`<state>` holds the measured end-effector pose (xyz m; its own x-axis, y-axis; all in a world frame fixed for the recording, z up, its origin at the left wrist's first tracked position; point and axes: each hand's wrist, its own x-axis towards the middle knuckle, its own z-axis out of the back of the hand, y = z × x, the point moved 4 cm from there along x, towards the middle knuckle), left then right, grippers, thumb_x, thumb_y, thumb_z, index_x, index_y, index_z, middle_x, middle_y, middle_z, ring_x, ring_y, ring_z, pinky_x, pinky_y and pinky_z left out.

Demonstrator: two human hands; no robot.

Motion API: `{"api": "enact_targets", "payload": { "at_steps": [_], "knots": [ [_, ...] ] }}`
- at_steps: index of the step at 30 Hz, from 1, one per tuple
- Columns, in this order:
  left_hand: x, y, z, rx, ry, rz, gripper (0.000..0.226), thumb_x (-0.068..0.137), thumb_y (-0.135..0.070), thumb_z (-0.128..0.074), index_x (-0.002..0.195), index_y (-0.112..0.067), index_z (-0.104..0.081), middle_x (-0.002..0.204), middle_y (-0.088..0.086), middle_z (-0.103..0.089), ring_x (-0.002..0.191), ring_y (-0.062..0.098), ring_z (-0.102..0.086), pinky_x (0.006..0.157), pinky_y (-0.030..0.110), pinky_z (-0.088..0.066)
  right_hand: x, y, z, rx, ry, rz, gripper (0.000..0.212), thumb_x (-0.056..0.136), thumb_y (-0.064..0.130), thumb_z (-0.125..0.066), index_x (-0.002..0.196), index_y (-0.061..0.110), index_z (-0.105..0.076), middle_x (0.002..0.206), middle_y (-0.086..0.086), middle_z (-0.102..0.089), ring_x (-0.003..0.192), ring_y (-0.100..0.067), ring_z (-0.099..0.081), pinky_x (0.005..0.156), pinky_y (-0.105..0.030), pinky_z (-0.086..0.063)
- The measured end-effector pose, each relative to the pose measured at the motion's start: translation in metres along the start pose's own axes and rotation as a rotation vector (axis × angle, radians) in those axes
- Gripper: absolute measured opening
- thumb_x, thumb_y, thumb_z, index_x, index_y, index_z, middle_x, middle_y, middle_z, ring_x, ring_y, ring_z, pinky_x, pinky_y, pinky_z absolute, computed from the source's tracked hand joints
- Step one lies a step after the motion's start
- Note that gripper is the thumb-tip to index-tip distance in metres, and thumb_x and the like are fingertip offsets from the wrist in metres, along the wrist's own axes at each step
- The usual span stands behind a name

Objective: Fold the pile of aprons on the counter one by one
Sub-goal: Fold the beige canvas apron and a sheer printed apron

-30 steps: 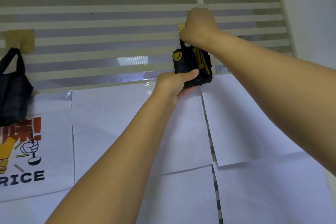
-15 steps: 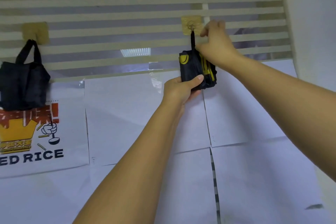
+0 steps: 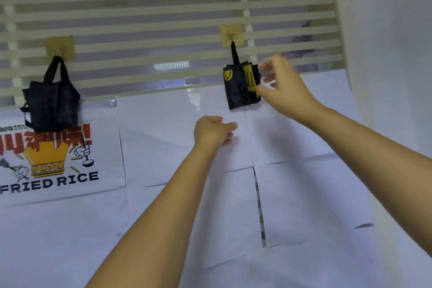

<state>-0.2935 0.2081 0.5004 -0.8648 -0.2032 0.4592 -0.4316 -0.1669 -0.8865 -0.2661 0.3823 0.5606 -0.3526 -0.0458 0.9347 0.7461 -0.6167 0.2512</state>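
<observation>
Folded apron [image 3: 238, 91] on a hook [image 3: 231, 34]. At its 6 o'clock, left grip [image 3: 214, 132] loose and empty. At its 3 o'clock, right grip [image 3: 282, 86] spread wide, empty too.

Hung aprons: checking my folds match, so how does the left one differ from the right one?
Left apron is plain black; right apron shows yellow print. Left apron is bulkier with a strap trailing; right apron is a tight bundle. Both hang from hooks.
</observation>
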Motion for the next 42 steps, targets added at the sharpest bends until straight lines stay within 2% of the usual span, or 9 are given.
{"api": "enact_targets", "payload": {
  "at_steps": [7,13,18,21,26,30,36,39,42],
  "knots": [
    [-0.109,0.071,0.030,0.317,-0.022,-0.134,0.028,0.080,-0.014,-0.074,0.085,-0.018,-0.047,0.067,-0.005,-0.051,0.058,0.006,-0.049,0.052,0.009,-0.038,-0.123,-0.003,-0.035,-0.037,0.223,-0.029,0.046,0.076,-0.013,-0.051,0.106,0.021,-0.043,0.113,0.003,-0.036,0.080,0.000,-0.043,0.065,-0.006,-0.035],
    [-0.219,0.192,0.065,0.378,0.097,0.091,0.029,0.079,-0.013,-0.076,0.085,-0.021,-0.048,0.067,-0.004,-0.052,0.051,-0.002,-0.046,0.053,0.009,-0.038,-0.286,-0.027,-0.076,-0.033,0.583,-0.125,0.051,0.074,-0.018,-0.043,0.109,0.020,-0.048,0.112,0.006,-0.033,0.064,-0.007,-0.042,0.062,-0.020,-0.039],
    [-0.299,0.276,0.104,0.468,0.064,0.268,0.031,0.076,-0.012,-0.079,0.086,-0.021,-0.051,0.082,-0.004,-0.057,0.072,0.003,-0.052,0.063,0.010,-0.040,-0.414,-0.055,-0.103,-0.018,0.905,-0.298,0.047,0.076,-0.002,-0.059,0.119,0.015,-0.049,0.121,-0.001,-0.037,0.107,-0.018,-0.041,0.084,-0.025,-0.037],
    [-0.354,0.318,0.137,0.617,0.061,0.332,0.034,0.072,-0.014,-0.082,0.078,-0.027,-0.052,0.095,-0.007,-0.056,0.092,0.007,-0.052,0.074,0.007,-0.035,-0.488,-0.060,-0.111,-0.030,1.045,-0.419,0.031,0.077,0.014,-0.071,0.098,0.023,-0.050,0.112,0.000,-0.039,0.104,-0.018,-0.039,0.081,-0.028,-0.035],
    [-0.445,0.395,0.208,0.972,0.014,0.688,0.038,0.066,-0.047,-0.082,0.083,-0.036,-0.049,0.123,0.003,-0.053,0.126,0.027,-0.038,0.102,0.038,-0.028,-0.576,-0.031,-0.147,0.003,1.204,-0.463,0.037,0.070,0.018,-0.075,0.061,0.033,-0.042,0.101,0.002,-0.048,0.102,-0.025,-0.050,0.088,-0.036,-0.041],
    [-0.496,0.430,0.228,0.953,0.074,0.847,0.045,0.071,-0.043,-0.080,0.107,-0.032,-0.054,0.139,0.005,-0.039,0.134,0.027,-0.026,0.105,0.043,-0.027,-0.615,0.005,-0.179,-0.013,1.287,-0.421,0.043,0.073,0.028,-0.075,0.111,0.020,-0.056,0.126,-0.005,-0.044,0.119,-0.026,-0.041,0.099,-0.031,-0.031],
    [-0.506,0.450,0.234,0.926,0.090,0.702,0.070,0.069,-0.038,-0.082,0.127,-0.017,-0.050,0.135,0.014,-0.039,0.129,0.031,-0.035,0.105,0.044,-0.037,-0.663,0.084,-0.234,-0.048,1.426,-0.179,0.110,0.070,0.059,-0.072,0.149,0.043,0.004,0.157,-0.006,0.021,0.144,-0.036,0.017,0.114,-0.056,0.002],
    [-0.499,0.445,0.221,0.984,0.139,0.436,0.071,0.076,-0.042,-0.066,0.139,-0.014,-0.045,0.148,0.020,-0.030,0.136,0.039,-0.028,0.106,0.049,-0.032,-0.689,0.093,-0.258,-0.156,1.550,-0.213,0.104,0.078,0.050,-0.070,0.145,0.050,0.009,0.150,-0.006,0.039,0.139,-0.040,0.027,0.111,-0.063,-0.002],
    [-0.508,0.461,0.216,0.967,0.367,0.622,0.081,0.088,-0.048,-0.056,0.152,-0.032,-0.010,0.159,0.003,0.015,0.145,0.032,0.018,0.113,0.060,-0.012,-0.699,0.088,-0.271,-0.174,1.598,-0.266,0.070,0.093,0.034,-0.056,0.148,0.045,-0.014,0.156,-0.007,0.026,0.144,-0.039,0.015,0.115,-0.058,-0.011]
  ]
}}
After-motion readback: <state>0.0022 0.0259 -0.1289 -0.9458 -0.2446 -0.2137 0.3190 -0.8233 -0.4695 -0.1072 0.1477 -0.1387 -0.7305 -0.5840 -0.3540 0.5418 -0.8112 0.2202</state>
